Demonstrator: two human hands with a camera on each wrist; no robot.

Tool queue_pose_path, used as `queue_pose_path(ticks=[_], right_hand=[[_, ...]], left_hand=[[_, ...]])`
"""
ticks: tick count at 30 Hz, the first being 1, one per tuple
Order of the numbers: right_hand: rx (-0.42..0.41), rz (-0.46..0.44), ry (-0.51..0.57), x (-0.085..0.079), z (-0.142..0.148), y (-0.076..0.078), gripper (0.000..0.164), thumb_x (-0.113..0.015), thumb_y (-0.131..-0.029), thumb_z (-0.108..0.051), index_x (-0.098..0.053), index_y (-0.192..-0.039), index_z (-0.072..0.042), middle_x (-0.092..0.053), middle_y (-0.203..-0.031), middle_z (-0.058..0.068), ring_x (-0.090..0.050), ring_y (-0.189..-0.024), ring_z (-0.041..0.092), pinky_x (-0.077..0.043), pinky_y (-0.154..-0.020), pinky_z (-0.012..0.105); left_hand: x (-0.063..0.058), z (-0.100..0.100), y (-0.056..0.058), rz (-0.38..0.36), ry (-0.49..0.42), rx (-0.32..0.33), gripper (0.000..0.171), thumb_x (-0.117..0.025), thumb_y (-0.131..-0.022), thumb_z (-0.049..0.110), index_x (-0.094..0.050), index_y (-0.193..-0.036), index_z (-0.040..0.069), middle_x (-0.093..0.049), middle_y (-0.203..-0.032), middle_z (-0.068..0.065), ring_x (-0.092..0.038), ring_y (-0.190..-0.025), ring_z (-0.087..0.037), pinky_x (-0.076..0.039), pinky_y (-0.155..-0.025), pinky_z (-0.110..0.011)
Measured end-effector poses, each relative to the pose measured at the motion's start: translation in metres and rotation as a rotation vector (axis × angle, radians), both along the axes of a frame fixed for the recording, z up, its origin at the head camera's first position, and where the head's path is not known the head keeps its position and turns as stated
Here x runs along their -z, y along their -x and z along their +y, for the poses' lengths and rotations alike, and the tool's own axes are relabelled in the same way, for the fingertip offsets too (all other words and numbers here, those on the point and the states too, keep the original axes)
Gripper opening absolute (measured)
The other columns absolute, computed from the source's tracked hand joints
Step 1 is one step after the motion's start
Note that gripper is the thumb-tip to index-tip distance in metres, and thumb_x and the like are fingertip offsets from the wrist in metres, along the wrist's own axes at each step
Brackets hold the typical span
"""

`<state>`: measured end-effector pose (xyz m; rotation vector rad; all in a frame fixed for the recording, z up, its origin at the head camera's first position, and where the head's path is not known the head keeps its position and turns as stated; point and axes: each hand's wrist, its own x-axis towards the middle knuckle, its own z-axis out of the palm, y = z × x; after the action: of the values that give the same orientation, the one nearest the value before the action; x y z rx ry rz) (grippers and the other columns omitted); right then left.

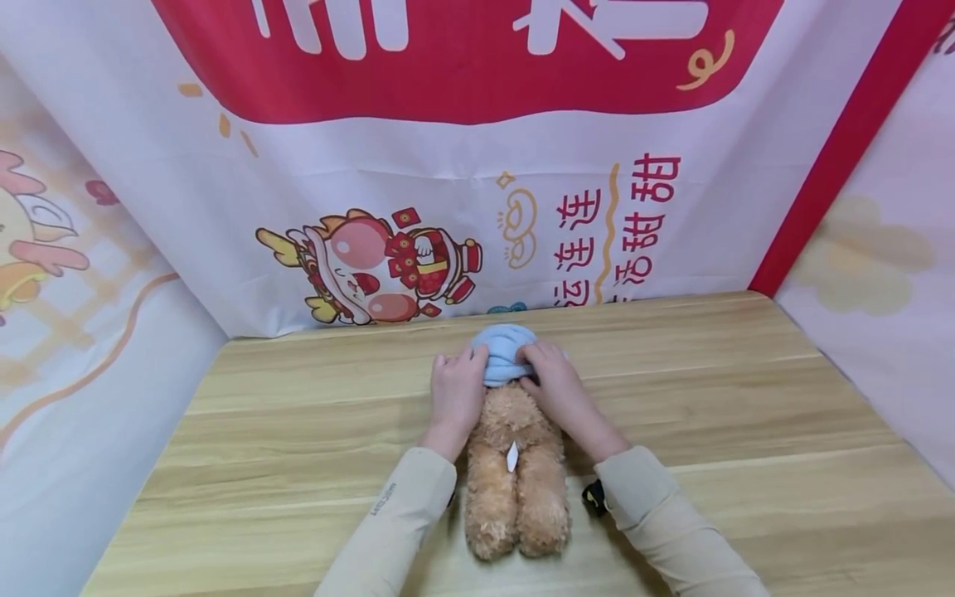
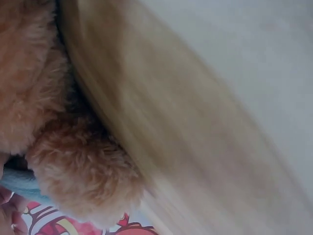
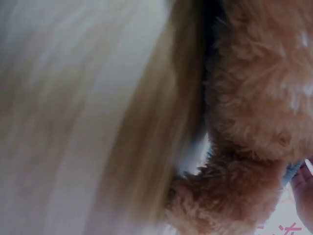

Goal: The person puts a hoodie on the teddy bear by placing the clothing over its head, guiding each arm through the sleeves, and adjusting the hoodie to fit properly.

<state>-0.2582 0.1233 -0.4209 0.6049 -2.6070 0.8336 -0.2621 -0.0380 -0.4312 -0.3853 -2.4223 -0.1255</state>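
Note:
A fluffy brown teddy bear lies on the wooden table, its two legs towards me and a white tag between them. Bunched light blue fabric covers the bear's head end. My left hand grips the fabric's left edge with curled fingers. At the right edge my right hand pinches it between fingers and thumb. The left wrist view is mostly filled by the bear's furry body and arm, with blue fabric behind. Brown fur likewise takes up much of the right wrist view.
The wooden table extends to both sides of the bear. Behind it hangs a white and red printed cloth backdrop, close to the table's far edge. A small black device sits at my right cuff.

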Motion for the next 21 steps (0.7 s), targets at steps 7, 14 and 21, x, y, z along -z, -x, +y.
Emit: queue_pose_path(ticks=[7,14,21], right_hand=[[0.034,-0.132,-0.044,-0.007,-0.002,0.002,0.055,-0.07,-0.083,-0.005,-0.051,-0.134,-0.001,-0.059,-0.122,0.02,-0.054,-0.115,0.037,-0.046,-0.1,0.049],[0.025,-0.07,0.024,-0.002,-0.003,0.002,0.03,-0.073,-0.078,0.0,-0.068,-0.107,-0.004,-0.06,-0.104,0.016,-0.055,-0.101,0.033,-0.05,-0.088,0.045],[-0.006,0.044,0.094,0.006,-0.002,0.004,0.025,-0.076,-0.071,0.006,-0.064,-0.09,-0.006,-0.047,-0.133,0.03,-0.044,-0.122,0.05,-0.043,-0.099,0.06]], left_hand=[[-0.007,-0.002,-0.003,-0.097,0.005,0.014,0.045,-0.071,-0.077,0.011,-0.061,-0.12,0.02,-0.067,-0.09,-0.006,-0.065,-0.072,-0.024,-0.038,-0.066,-0.034],[-0.007,-0.004,-0.004,-0.119,0.016,0.026,0.035,-0.072,-0.074,0.011,-0.06,-0.107,0.017,-0.063,-0.085,-0.007,-0.063,-0.073,-0.024,-0.037,-0.067,-0.034],[-0.009,-0.008,-0.001,-0.224,-0.052,0.165,0.037,-0.076,-0.073,0.005,-0.061,-0.107,0.012,-0.058,-0.128,-0.013,-0.059,-0.112,-0.031,-0.051,-0.09,-0.042]])
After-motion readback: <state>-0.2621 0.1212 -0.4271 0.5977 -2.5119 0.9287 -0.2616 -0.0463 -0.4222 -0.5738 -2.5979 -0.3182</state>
